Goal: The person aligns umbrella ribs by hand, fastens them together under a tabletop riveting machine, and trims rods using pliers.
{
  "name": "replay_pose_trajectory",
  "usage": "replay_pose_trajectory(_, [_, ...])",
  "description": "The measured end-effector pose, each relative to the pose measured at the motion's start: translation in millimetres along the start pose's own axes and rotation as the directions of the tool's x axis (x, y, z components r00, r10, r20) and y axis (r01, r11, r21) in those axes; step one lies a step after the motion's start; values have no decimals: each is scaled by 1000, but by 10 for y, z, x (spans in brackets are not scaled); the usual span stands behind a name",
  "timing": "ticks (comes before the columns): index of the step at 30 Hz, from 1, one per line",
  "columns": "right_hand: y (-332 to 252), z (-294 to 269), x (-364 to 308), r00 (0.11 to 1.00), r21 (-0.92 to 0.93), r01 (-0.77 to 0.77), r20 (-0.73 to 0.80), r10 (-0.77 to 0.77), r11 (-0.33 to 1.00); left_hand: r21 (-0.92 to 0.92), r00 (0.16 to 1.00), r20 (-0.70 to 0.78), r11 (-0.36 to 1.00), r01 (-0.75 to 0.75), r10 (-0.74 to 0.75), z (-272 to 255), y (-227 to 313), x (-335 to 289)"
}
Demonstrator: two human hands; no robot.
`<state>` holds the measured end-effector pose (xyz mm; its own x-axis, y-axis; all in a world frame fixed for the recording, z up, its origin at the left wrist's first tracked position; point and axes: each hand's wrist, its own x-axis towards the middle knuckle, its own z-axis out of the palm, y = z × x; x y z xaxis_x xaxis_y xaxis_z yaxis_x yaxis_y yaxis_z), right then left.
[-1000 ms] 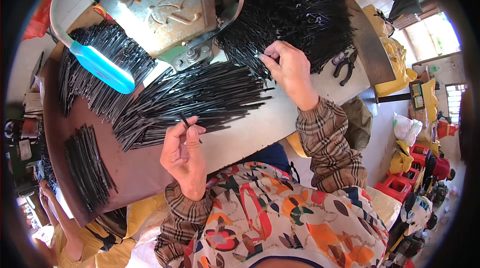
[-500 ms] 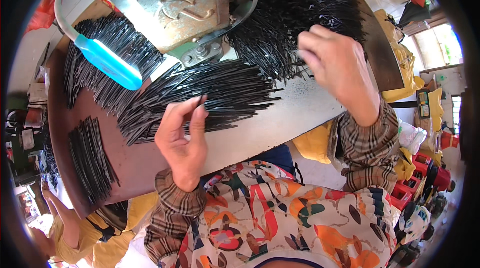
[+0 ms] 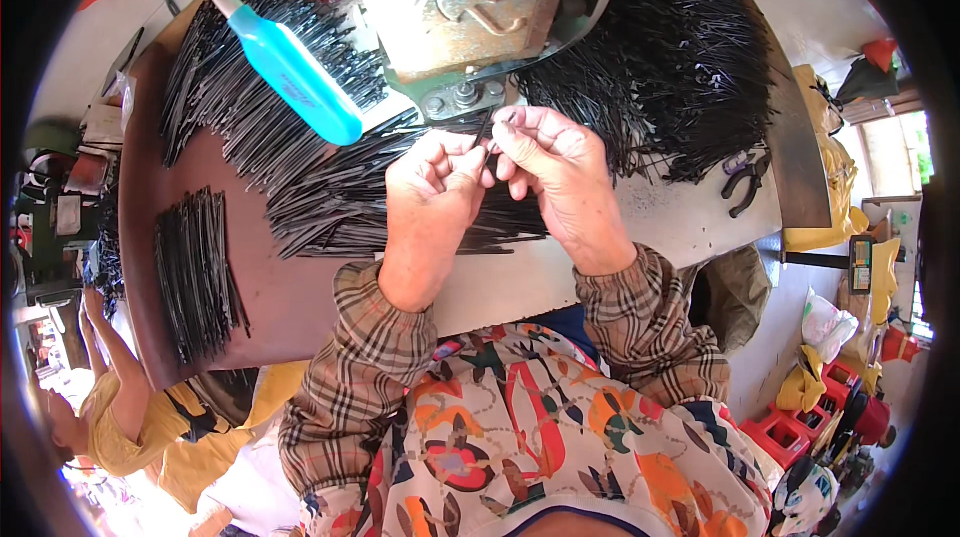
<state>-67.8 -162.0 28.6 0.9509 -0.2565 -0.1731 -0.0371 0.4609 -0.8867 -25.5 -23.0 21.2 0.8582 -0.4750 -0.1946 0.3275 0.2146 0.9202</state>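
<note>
A brown worktable [image 3: 290,307] carries a metal press machine [image 3: 470,7] at its far edge, with a heap of thin black rods [image 3: 680,77] toward the far right corner. A blue-handled lever [image 3: 295,72] slants over the far left (more rods beneath). The left hand [image 3: 435,187] and right hand [image 3: 555,162] meet just before the machine, both pinching one thin black rod [image 3: 487,142].

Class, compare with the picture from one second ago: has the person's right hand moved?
Yes. The right hand has left the tangled heap of black rods and come leftward to meet the left hand below the metal machine.
</note>
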Motion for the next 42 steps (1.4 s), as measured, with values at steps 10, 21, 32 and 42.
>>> replay_pose_trajectory(10, [111,-74,80,998,-79,45,55,-41,996,59,996,-90,998,2,3,-262,116,-39])
replay_pose_trajectory(21, [202,10,-39,947,-511,166,322,9,844,340,989,-3,930,-140,150,-302,162,-50])
replay_pose_trajectory(32, [-109,32,-171,891,-782,430,288,-351,451,435,959,-105,879,-194,263,-463,53,-122])
replay_pose_trajectory(42, [240,198,-291,909,-703,412,358,-213,579,440,913,-151,852,-282,380,-285,-10,-190])
